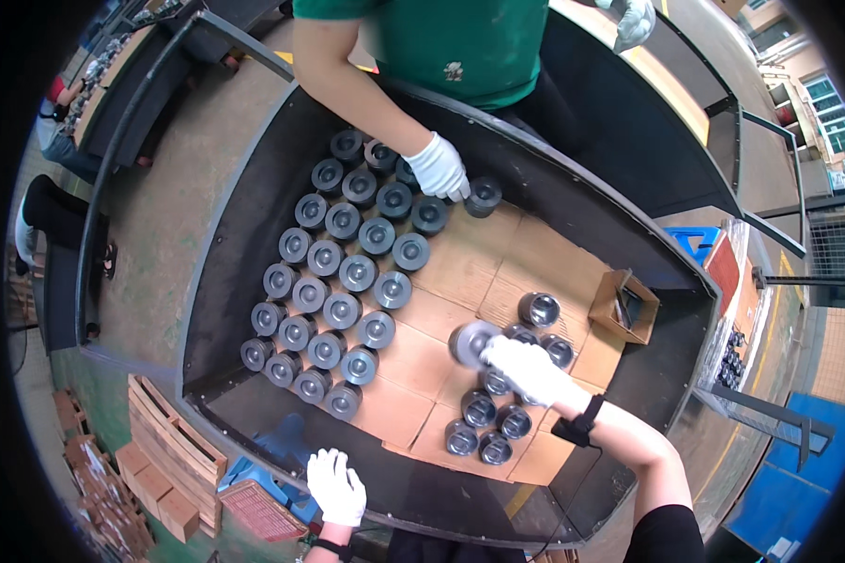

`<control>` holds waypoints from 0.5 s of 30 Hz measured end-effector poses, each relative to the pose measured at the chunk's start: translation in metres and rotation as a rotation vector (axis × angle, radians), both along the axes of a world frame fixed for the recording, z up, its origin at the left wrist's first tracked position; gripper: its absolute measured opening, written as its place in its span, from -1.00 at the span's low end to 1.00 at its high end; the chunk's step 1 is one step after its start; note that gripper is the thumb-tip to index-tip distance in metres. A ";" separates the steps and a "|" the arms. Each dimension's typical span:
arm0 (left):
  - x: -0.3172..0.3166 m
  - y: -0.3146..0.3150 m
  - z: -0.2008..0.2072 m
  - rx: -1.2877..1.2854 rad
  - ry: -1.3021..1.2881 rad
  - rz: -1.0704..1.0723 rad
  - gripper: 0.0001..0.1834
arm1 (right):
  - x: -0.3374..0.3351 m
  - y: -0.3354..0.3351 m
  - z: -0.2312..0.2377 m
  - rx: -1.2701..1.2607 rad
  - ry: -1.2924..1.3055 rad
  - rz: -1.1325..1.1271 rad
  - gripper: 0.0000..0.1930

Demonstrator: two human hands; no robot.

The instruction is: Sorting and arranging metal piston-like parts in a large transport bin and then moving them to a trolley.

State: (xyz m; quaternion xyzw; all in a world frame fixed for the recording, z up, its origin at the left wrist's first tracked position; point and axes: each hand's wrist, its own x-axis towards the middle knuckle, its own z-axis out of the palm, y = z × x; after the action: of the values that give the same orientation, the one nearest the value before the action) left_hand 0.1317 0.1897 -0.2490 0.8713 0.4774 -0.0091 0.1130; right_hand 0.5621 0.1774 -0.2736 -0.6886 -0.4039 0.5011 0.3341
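Observation:
In a white glove, my right hand (528, 371) grips a grey metal piston (471, 343), blurred by motion, over the cardboard-lined bottom of a large black bin. Close beneath and around that hand stands a loose group of pistons with their hollow ends up, among them one piston (479, 408). My left hand (336, 488), also gloved, lies at the bin's near rim (422, 527) with fingers stretched out and nothing in it. Rows of several pistons, crowns up, fill the bin's left side, including one piston (358, 272).
Across the bin, a co-worker in a green shirt (460, 52) has a gloved hand (438, 169) beside a piston (483, 195). A small cardboard box (625, 308) stands at the bin's right. Wooden pallets (169, 441) and a blue crate (268, 488) are outside, lower left.

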 end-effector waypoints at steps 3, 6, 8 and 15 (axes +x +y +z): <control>0.001 -0.006 0.006 -0.078 0.070 0.105 -0.66 | -0.025 -0.025 0.080 -0.107 0.029 0.288 -0.74; 0.050 -0.002 0.026 -0.727 -0.281 0.647 -0.57 | -0.044 -0.070 0.127 -0.124 0.039 0.432 -0.73; 0.073 -0.018 0.028 -1.285 -1.010 0.672 -0.54 | -0.053 -0.102 0.146 -0.015 0.227 0.545 -0.77; 0.167 -0.076 0.176 -1.895 -0.646 0.536 -0.60 | -0.076 -0.204 0.274 0.208 -0.287 0.814 -0.65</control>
State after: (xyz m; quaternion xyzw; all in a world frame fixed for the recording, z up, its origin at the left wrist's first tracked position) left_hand 0.2990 0.1135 -0.0728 0.2509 0.3997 -0.1213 0.8733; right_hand 0.4857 -0.0263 0.0007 -0.4989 -0.7327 0.4478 0.1175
